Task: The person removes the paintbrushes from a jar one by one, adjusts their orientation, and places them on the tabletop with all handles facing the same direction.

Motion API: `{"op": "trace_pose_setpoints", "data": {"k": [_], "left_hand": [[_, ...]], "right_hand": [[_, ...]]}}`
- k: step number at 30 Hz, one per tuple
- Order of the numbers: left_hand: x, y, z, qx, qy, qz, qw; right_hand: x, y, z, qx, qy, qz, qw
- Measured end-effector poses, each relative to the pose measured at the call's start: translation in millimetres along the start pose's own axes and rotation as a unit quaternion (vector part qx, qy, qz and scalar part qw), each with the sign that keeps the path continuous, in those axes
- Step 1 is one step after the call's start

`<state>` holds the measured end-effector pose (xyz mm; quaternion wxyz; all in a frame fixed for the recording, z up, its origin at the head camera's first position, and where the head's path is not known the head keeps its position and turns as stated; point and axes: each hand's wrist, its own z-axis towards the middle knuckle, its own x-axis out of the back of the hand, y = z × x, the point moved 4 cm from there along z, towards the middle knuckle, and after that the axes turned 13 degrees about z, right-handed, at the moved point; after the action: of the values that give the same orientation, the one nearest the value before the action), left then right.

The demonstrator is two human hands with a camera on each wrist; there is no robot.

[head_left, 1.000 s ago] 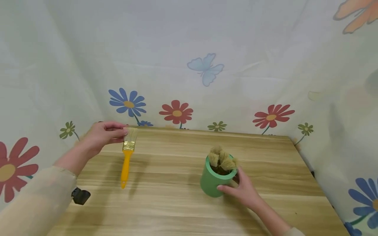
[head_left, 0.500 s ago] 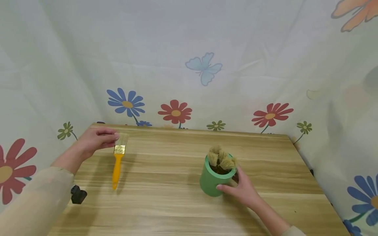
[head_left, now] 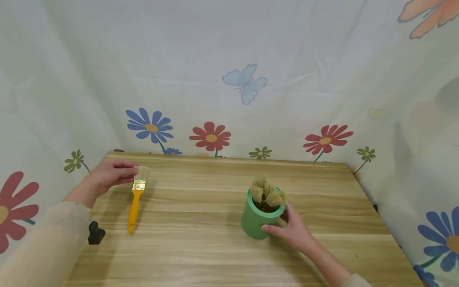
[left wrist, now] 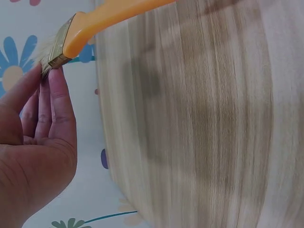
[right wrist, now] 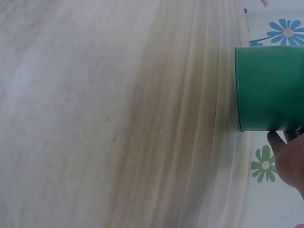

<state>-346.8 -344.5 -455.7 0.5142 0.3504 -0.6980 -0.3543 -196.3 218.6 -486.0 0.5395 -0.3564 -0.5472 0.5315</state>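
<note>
On the left in the head view, my left hand point(head_left: 111, 175) pinches a yellow-handled paintbrush point(head_left: 134, 207) by its pale bristles, and the handle points down toward the near side. The left wrist view shows the thumb and fingertips of that hand point(left wrist: 42, 137) meeting on the bristles, beside the brush's gold ferrule point(left wrist: 61, 45). Right of centre stands a green cylindrical holder point(head_left: 256, 221) with several tan bristle tufts point(head_left: 265, 193) sticking out of its top. My right hand point(head_left: 295, 231) grips its right side, thumb in front; the other fingers are mostly hidden behind it.
A wood-grain table point(head_left: 201, 247) spreads beneath both hands. A small black object point(head_left: 95, 233) shows beside the left forearm. White cloth point(head_left: 179, 59) printed with flowers and butterflies hangs behind the table and along its sides.
My left hand has moved left and slightly down, carrying the paintbrush closer to the table's left edge. The right hand and the green holder have stayed in place.
</note>
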Motion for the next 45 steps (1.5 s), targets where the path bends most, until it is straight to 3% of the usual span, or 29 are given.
{"op": "trace_pose_setpoints", "data": {"k": [14,22,32,45], "left_hand": [[-4.9,-25.2,24.7,-0.004,0.0,0.005,1.0],[-9.8,-32.4,30.6,0.0,0.017,0.005,0.9998],[-9.5,-40.9,35.4,0.035,0.047,0.042,0.9974],[-10.5,-40.8,41.0,0.068,0.064,0.09,0.9915]], "right_hand": [[1.4,0.5,-1.1,-0.003,0.001,0.002,1.0],[1.6,-0.2,-0.9,-0.005,0.001,0.003,1.0],[1.0,0.0,0.2,0.0,-0.002,0.002,1.0],[2.1,-0.1,0.7,0.004,-0.004,-0.003,1.0]]}}
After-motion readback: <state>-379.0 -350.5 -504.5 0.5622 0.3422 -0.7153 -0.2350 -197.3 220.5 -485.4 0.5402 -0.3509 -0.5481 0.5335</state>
